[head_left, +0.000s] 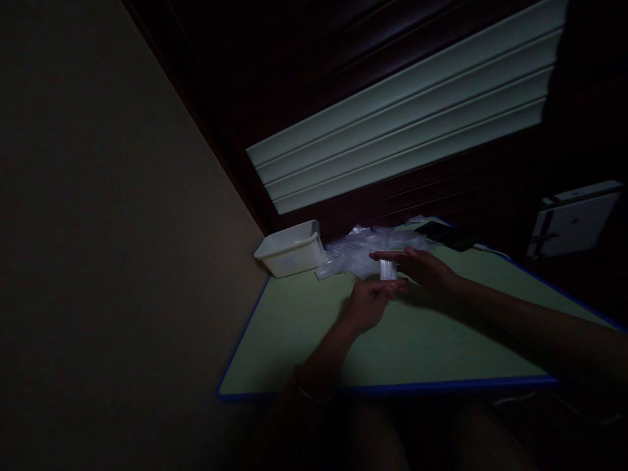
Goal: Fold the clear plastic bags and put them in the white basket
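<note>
A small, shiny, whitish bundle that looks like folded clear plastic (388, 270) is held upright between my two hands above the table. My left hand (369, 302) is below it, with fingers reaching to the right along its lower end. From the right, my right hand (422, 265) lays its outstretched fingers across the top end. The bundle's exact kind is too dark and small to make out. Just behind the hands lies a loose heap of clear plastic bags (356, 252).
The pale green table (289, 333) has a blue edge. A white plastic bin (292, 252) stands at its far left corner, near the wall (122, 261). A dark flat object (451, 235) lies at the back right. Beyond the table is a dark panel with pale slats (407, 108); a white box-like item (574, 222) is at right.
</note>
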Tool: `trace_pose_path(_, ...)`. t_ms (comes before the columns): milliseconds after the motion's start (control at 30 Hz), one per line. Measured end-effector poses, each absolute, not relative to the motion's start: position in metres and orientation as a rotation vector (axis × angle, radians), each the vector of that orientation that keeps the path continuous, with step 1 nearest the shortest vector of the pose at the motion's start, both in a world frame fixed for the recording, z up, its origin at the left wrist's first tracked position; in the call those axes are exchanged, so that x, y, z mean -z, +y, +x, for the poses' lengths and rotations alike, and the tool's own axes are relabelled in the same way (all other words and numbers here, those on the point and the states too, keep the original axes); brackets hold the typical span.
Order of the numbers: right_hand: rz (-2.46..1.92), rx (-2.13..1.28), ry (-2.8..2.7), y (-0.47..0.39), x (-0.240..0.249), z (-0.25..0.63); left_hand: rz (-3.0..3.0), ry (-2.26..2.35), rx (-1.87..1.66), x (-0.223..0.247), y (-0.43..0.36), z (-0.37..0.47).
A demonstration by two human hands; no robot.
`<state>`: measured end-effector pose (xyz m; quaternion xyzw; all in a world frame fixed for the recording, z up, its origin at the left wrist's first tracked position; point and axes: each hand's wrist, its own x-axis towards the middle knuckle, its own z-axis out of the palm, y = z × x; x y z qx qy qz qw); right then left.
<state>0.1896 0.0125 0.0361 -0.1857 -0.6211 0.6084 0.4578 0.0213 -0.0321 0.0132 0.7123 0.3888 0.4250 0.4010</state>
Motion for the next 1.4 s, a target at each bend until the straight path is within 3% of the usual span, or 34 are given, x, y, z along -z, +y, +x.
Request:
trace_pose_path(667,-0.461,-1.445,-1.274,0.036,-0.037,0.205,1.793,0.959,-0.989,-0.01,-0.032,0.021)
trace_pose_path(967,-0.677,-1.705,-1.576,0.035,-0.021,0.196,1.876,0.958,-0.941,-0.009,-0.031,0.016)
trace_pose_path(1400,-0.767,-1.625,-1.669,0.036,-0.027,0.208,1.749,0.994,-0.919,-0.007,-0.03,0.015)
